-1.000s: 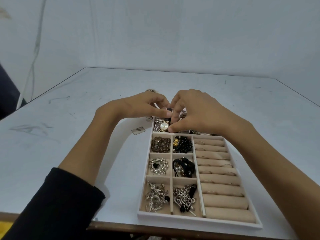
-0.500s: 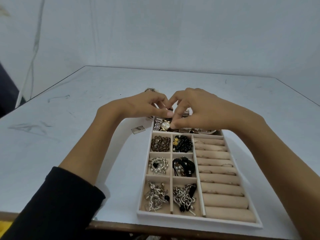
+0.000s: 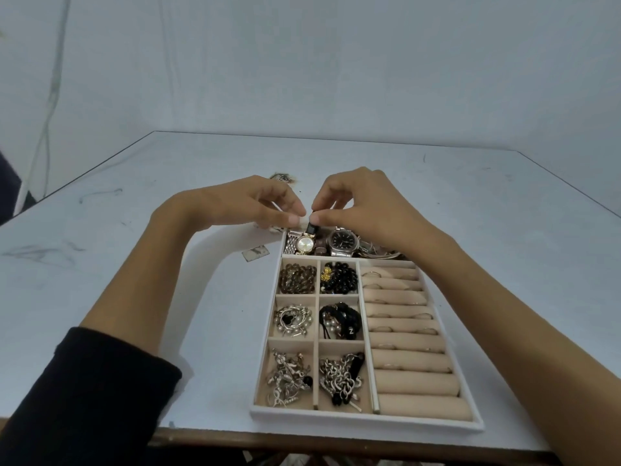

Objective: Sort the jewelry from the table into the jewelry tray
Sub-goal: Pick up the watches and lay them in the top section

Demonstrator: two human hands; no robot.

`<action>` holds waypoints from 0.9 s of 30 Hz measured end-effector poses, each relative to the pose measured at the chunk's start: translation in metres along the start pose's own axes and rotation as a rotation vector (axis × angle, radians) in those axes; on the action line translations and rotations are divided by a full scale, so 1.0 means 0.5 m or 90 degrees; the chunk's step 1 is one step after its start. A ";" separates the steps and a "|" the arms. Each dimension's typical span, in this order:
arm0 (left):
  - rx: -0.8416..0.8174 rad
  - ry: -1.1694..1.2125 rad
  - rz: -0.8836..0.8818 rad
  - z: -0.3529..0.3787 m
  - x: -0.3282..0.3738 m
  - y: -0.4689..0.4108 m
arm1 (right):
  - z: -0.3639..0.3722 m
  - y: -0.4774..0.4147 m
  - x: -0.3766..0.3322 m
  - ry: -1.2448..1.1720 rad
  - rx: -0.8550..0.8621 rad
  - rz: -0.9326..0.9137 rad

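Note:
A white jewelry tray [image 3: 364, 421] with beige compartments lies at the table's near edge, filled with bead bracelets, chains and rings on rolls. Its far compartment holds a gold-faced watch [image 3: 305, 244] and a dark-faced silver watch [image 3: 342, 242]. My right hand [image 3: 363, 206] pinches the black strap [image 3: 311, 227] of the gold-faced watch just above that compartment. My left hand [image 3: 255, 205] hovers beside it with curled fingers whose tips meet the right hand's at the strap; whether it holds the strap I cannot tell.
A small piece of jewelry [image 3: 282, 178] lies on the grey table [image 3: 134, 264] beyond my left hand. A small flat tag [image 3: 255, 254] sits left of the tray. The table's front edge runs just below the tray.
Both hands rose slightly from the far compartment, uncovering the dark-faced watch. The black strap now stands lifted between my fingertips.

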State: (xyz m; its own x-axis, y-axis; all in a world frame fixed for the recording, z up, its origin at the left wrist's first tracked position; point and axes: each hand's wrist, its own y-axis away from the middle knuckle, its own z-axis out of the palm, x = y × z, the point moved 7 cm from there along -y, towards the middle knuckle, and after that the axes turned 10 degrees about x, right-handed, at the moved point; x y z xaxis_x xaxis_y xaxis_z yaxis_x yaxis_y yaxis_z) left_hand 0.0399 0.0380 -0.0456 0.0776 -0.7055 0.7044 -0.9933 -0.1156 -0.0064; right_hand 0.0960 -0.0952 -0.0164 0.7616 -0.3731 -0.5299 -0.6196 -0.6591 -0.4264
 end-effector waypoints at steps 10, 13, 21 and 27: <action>-0.021 -0.049 -0.012 0.003 0.009 0.005 | 0.014 0.001 0.007 -0.006 -0.008 0.028; -0.022 -0.069 -0.004 0.003 0.014 0.006 | 0.005 0.002 0.000 -0.033 0.001 0.032; 0.009 -0.127 0.013 0.001 0.027 0.005 | 0.002 0.000 -0.003 -0.031 0.007 0.033; 0.005 -0.194 0.017 0.003 0.032 0.005 | 0.000 0.001 0.001 -0.040 0.004 0.051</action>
State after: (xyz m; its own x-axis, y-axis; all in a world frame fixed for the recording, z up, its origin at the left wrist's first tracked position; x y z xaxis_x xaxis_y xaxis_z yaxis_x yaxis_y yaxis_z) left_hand 0.0389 0.0253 -0.0353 0.0742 -0.8858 0.4582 -0.9947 -0.0984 -0.0291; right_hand 0.0961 -0.0957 -0.0170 0.6966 -0.3819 -0.6073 -0.6789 -0.6247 -0.3859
